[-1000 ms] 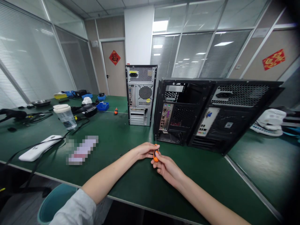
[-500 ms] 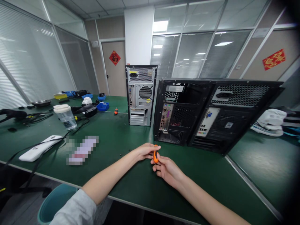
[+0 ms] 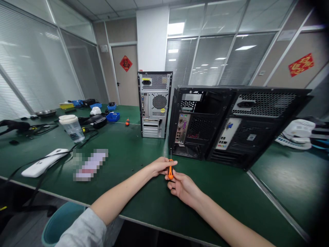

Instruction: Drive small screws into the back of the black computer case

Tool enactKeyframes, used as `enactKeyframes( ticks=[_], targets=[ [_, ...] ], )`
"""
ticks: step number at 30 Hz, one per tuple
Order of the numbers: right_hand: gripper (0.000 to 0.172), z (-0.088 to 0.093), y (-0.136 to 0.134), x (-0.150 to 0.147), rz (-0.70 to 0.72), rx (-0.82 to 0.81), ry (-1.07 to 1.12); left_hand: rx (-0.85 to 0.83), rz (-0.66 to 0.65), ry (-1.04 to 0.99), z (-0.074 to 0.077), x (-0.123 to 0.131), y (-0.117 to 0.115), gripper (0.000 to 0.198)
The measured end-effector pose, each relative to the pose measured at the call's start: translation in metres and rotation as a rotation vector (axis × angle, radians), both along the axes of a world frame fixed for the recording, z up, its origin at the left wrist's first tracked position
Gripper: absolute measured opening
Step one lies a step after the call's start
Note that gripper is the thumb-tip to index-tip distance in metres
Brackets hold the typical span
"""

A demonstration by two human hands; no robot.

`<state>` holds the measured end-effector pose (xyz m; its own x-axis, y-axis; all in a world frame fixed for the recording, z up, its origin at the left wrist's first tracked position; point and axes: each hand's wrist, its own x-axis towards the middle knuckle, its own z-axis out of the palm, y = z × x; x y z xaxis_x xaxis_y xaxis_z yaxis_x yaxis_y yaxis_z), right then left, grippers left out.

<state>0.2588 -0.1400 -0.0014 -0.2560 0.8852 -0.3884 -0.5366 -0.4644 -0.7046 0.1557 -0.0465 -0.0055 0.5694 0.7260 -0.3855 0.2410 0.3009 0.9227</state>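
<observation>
An orange and black screwdriver [image 3: 170,173] is held between both hands, its thin shaft pointing away from me. My left hand [image 3: 160,166] is closed around the front of the handle, near the shaft. At the rear of the handle, the thumb and fingers of my right hand [image 3: 182,185] pinch it. The tip meets the lower left corner of the black computer case [image 3: 197,137], whose open back faces me; the screw there is too small to make out. Beside it on the right stands a second black computer case [image 3: 253,133].
A silver computer tower [image 3: 154,113] stands behind, to the left. On the left of the green table [image 3: 123,154] are a plastic cup [image 3: 73,128], a white device [image 3: 45,163], a blurred-out flat object [image 3: 91,164], black cables and blue trays [image 3: 113,117]. Another screwdriver [image 3: 127,121] lies farther back.
The screwdriver handle has turned about its length, showing more orange on top. Both hands stay in nearly the same place, and the tip remains at the case corner.
</observation>
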Motion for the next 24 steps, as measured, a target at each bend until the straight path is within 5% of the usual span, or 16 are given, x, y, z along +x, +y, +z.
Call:
enactKeyframes(
  ticks=[9,24],
  targets=[
    [0.024,0.0034,0.0002,-0.0011,0.063,0.0,-0.042,0.01,0.047,0.027,0.0019,0.0001,-0.001,0.054],
    [0.03,-0.0035,-0.001,-0.0033,-0.021,0.039,-0.268,0.061,0.067,0.043,0.0005,0.0025,-0.0024,0.056]
  ],
)
